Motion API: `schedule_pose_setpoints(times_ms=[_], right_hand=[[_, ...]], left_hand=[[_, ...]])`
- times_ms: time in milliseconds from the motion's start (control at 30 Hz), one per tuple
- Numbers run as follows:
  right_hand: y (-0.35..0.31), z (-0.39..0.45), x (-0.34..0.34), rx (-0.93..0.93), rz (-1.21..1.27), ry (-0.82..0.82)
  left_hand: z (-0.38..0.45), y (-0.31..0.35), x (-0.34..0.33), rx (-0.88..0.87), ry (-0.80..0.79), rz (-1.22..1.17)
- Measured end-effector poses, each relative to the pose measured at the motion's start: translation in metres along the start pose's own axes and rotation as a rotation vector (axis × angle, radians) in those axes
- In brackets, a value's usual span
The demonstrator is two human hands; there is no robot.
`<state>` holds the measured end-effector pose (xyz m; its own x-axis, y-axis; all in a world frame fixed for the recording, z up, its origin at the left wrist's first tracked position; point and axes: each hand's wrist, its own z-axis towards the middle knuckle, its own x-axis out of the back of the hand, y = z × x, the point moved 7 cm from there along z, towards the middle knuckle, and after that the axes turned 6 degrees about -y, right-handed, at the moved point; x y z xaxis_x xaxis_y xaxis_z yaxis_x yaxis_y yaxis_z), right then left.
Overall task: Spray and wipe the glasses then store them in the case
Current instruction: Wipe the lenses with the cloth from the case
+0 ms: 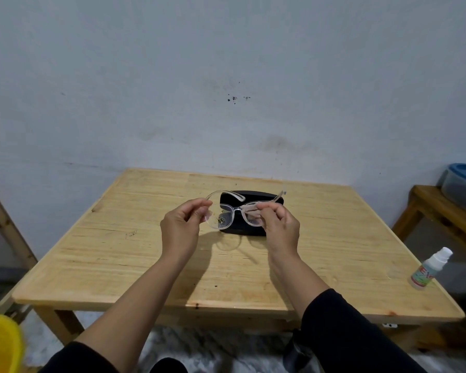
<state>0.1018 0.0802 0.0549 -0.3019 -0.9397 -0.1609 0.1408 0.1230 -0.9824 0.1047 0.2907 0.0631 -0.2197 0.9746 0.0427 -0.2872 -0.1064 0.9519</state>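
Note:
Clear-framed glasses [236, 212] hang in the air above the middle of the wooden table [119, 265], their arms unfolded and pointing away from me. My left hand [182, 227] pinches the frame's left corner near the hinge. My right hand [280, 224] pinches the right side of the frame by the right lens. Directly behind and below the glasses lies a black glasses case [253, 199], partly hidden by them; I cannot tell if it is open. A small white spray bottle [429, 269] stands at the table's right edge, away from both hands. No cloth is in sight.
A yellow container [0, 343] sits on the floor at the lower left. At the right, a wooden stool [441, 211] carries a plastic box with a blue lid [463, 184]. A grey wall rises right behind the table.

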Motion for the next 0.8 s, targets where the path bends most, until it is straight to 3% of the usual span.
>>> schedule_pose_setpoints(times_ms=[167,333,800], right_hand=[[0.000,-0.011,0.005,-0.004,0.053,0.138],[0.000,-0.014,0.001,0.013,0.013,0.143],[-0.001,0.005,-0.015,0.005,-0.340,-0.427]], left_hand=[[-0.003,0.002,-0.007,-0.036,0.025,0.024],[-0.006,0.000,-0.011,-0.040,0.041,0.012],[0.010,-0.001,0.000,-0.034,0.058,0.061]])
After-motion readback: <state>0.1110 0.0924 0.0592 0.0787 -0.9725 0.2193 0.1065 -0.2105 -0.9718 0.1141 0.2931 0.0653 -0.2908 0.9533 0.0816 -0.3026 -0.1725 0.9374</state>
